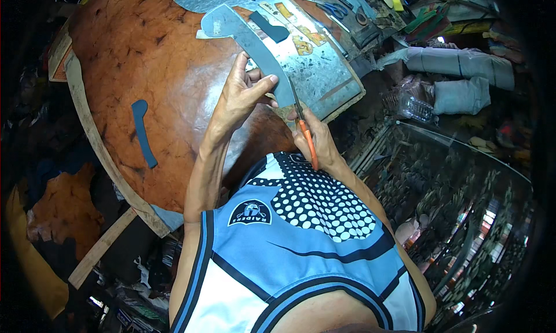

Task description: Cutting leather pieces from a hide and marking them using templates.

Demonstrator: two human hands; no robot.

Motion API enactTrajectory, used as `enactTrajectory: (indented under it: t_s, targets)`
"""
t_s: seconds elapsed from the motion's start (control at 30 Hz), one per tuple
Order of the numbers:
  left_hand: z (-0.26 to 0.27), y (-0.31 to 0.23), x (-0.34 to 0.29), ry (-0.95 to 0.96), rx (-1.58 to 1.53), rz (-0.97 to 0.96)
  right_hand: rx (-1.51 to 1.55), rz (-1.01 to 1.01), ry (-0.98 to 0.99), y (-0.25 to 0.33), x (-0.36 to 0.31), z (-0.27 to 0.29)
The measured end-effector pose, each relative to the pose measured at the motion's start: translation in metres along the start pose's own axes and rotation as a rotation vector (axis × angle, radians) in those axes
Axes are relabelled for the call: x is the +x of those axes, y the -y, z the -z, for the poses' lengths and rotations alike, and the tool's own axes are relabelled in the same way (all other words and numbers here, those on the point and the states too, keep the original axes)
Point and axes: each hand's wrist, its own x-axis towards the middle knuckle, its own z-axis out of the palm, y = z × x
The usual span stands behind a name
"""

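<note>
My left hand [236, 101] pinches a long, curved grey-blue sheet piece [258, 52], thumb on top and fingers beneath. The piece widens to a rounded end away from me. In my right hand [324, 140] is a pair of scissors with orange handles [308, 137]; the dark blades lie along the right edge of the sheet near its close end. Whether the blades are parted is hard to see. A small dark blue curved piece [142, 133] lies on the brown leather hide [139, 49] to the left. Another dark curved piece [270, 27] rests beyond the sheet.
A scuffed pale board [333, 81] lies under the far dark piece, at the table's right side. Blue-handled scissors [332, 9] and scraps crowd the far right. Wrapped rolls [460, 65] and plastic bags are beyond the table edge. A wooden strip [98, 133] borders the hide at left.
</note>
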Motion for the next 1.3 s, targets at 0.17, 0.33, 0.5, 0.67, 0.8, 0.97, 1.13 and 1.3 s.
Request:
enactTrajectory:
  t_s: [0.17, 0.33, 0.5, 0.67, 0.8, 0.97, 1.13, 1.3]
  targets:
    - [-0.003, -0.001, -0.001, 0.0, 0.014, 0.009, -0.011, 0.065, -0.029, 0.0, -0.003, -0.001]
    - [-0.002, 0.002, 0.0, 0.012, 0.004, 0.013, -0.03, 0.015, -0.011, 0.0, -0.006, 0.0]
    - [-0.005, 0.001, -0.002, 0.014, 0.017, 0.026, 0.012, -0.023, -0.026, 0.003, -0.007, -0.001]
    - [-0.01, 0.006, -0.007, 0.062, 0.014, 0.088, 0.005, 0.042, -0.054, -0.015, -0.001, -0.004]
    - [-0.012, 0.003, -0.008, 0.069, 0.038, 0.089, 0.016, 0.06, -0.044, -0.02, -0.002, -0.005]
    - [-0.012, 0.004, -0.009, 0.065, 0.051, 0.093, 0.026, 0.086, -0.081, -0.025, -0.003, -0.008]
    - [-0.011, 0.004, -0.01, 0.068, 0.07, 0.1, 0.034, 0.129, -0.104, -0.022, -0.005, -0.008]
    - [-0.01, 0.004, -0.01, 0.073, 0.077, 0.12, 0.02, 0.099, -0.079, -0.029, -0.008, -0.008]
